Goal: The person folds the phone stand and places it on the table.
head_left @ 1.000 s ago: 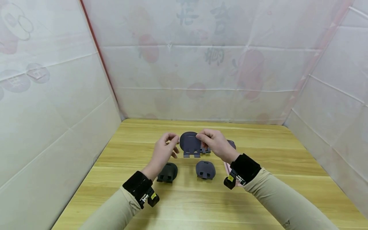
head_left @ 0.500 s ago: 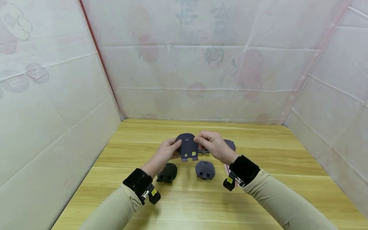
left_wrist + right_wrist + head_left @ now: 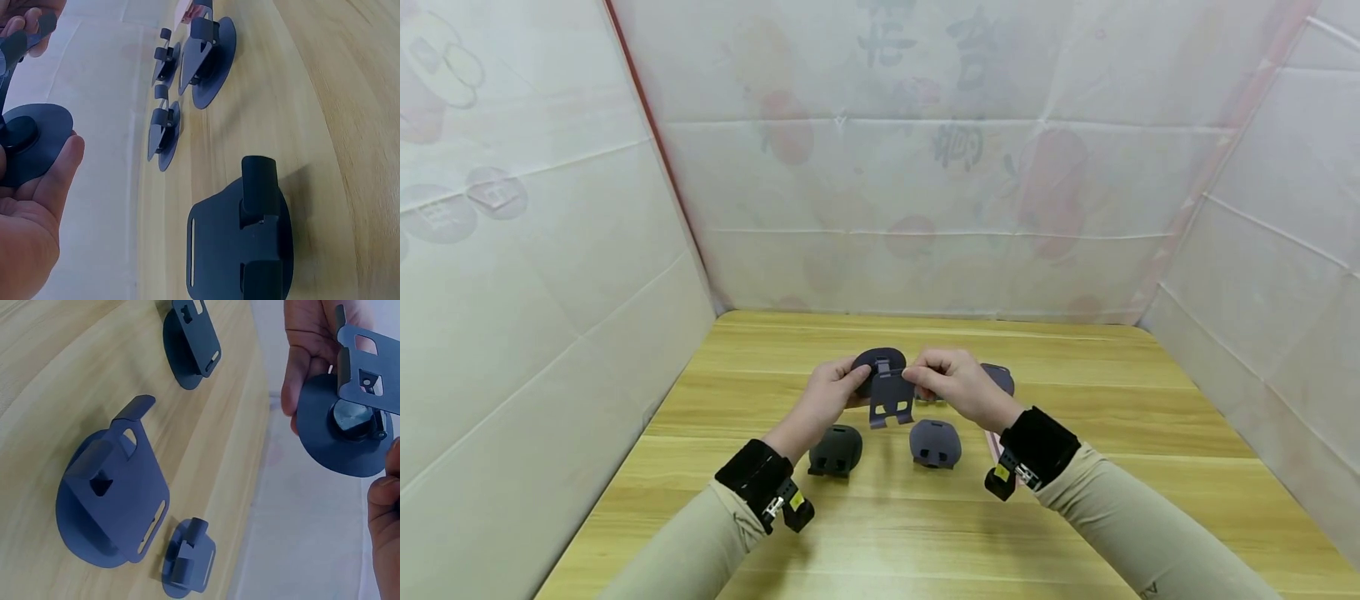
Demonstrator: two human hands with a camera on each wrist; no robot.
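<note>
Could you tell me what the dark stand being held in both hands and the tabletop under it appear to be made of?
The dark stand looks like thin sheet metal with a matte blue-grey coating: uniform thin plates, crisp bends and punched slots, though moulded plastic cannot be ruled out. The tabletop looks like light wood or wood-effect laminate, with long grain streaks and plank seams under a soft sheen.

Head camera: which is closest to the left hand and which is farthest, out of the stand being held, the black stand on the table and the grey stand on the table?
From the left hand:
1. Held stand, touching its fingers.
2. Black stand, just below it, on the table.
3. Grey stand, farther right, nearer the other wrist.
</note>
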